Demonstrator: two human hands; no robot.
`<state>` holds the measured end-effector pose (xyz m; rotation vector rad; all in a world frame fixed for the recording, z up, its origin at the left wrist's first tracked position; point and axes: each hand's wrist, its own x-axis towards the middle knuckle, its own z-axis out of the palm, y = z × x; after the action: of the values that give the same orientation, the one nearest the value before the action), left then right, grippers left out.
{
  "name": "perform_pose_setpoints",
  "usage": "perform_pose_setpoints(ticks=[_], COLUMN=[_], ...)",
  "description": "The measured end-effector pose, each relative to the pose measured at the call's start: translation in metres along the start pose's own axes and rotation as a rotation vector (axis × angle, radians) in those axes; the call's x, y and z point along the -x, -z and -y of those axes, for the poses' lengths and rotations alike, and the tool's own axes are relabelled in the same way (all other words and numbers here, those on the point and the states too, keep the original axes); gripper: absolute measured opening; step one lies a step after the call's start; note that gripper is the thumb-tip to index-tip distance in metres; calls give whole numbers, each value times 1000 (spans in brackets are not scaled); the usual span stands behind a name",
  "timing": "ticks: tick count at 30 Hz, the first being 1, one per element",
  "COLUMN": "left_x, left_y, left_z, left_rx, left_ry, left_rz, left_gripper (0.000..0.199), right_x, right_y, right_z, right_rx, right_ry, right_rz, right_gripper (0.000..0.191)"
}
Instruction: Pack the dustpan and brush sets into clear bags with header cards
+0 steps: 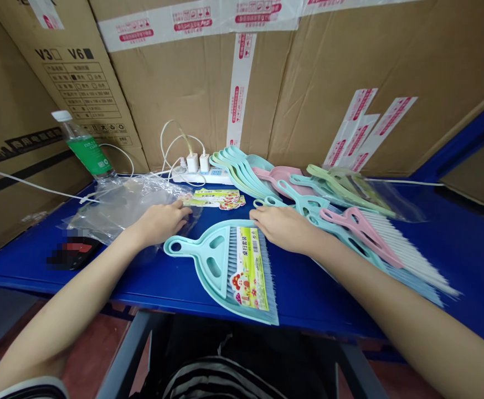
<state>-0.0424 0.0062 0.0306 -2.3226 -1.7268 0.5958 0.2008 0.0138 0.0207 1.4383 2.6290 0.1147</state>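
Observation:
A mint dustpan (200, 252) lies near the table's front edge with a brush (232, 260) nested on it. Across the bristles sits a printed label card (252, 269). My right hand (283, 226) touches the dustpan's upper right corner, fingers bent around the rim. My left hand (163, 221) rests on clear plastic bags (121, 202), its fingertips at the near left end of a pile of label cards (215, 198); whether it grips one cannot be made out.
Stacked dustpans (240, 172), a pink dustpan (281, 178) and several brushes (364, 230) lie at the right. Behind are a power strip (221, 176), cables and cardboard (192, 83). A bottle (86, 149) and dark phone-like object (76, 250) are left.

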Motion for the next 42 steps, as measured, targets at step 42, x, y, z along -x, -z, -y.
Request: perform_pose_setpoints(ticks=[42], left_x=[2], left_y=[-2], left_z=[1], left_rx=[37], left_ry=[-27], left_rz=[-4], left_gripper=[43], right_x=[1], right_y=[0], right_z=[1], right_rx=[-4], right_ry=[6], right_rz=[-7], right_gripper=[26])
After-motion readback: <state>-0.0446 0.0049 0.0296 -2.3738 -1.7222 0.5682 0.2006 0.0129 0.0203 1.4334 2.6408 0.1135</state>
